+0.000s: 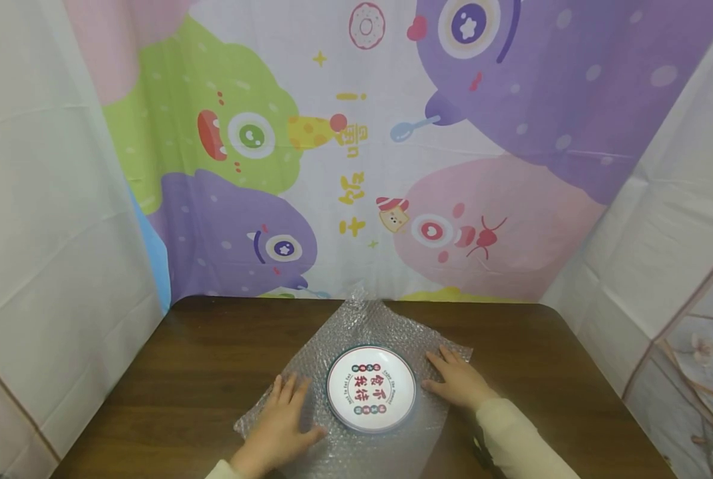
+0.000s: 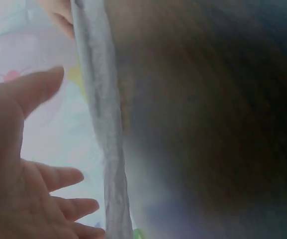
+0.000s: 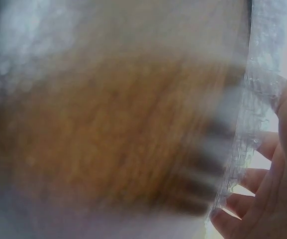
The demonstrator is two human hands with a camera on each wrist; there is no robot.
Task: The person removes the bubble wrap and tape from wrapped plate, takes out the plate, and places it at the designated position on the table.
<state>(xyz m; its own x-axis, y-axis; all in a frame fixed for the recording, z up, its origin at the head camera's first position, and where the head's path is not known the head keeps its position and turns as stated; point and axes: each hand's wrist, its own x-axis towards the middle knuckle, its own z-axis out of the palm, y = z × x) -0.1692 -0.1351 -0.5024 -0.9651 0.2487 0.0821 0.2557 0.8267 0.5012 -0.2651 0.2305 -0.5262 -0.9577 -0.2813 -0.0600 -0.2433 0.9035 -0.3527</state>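
A round white plate (image 1: pixel 371 389) with a dark green rim and red lettering lies on a sheet of bubble wrap (image 1: pixel 374 319). The wrap is spread on the table, one corner pointing to the back. My left hand (image 1: pixel 281 422) is over the wrap left of the plate, fingers spread, apart from the plate. On the other side, my right hand (image 1: pixel 461 380) touches the wrap's right edge with its fingers extended. In the right wrist view, the fingers (image 3: pixel 255 179) lie against the wrap. The left wrist view shows the left thumb and fingers apart, holding nothing.
The brown wooden table (image 1: pixel 182 379) extends to both sides of the wrap. Behind it hangs a cloth (image 1: pixel 332 166) printed with cartoon monsters. Pale sheets (image 1: pixel 50 199) enclose the sides. Something dark (image 1: pixel 480 449), hard to make out, shows beside the right forearm.
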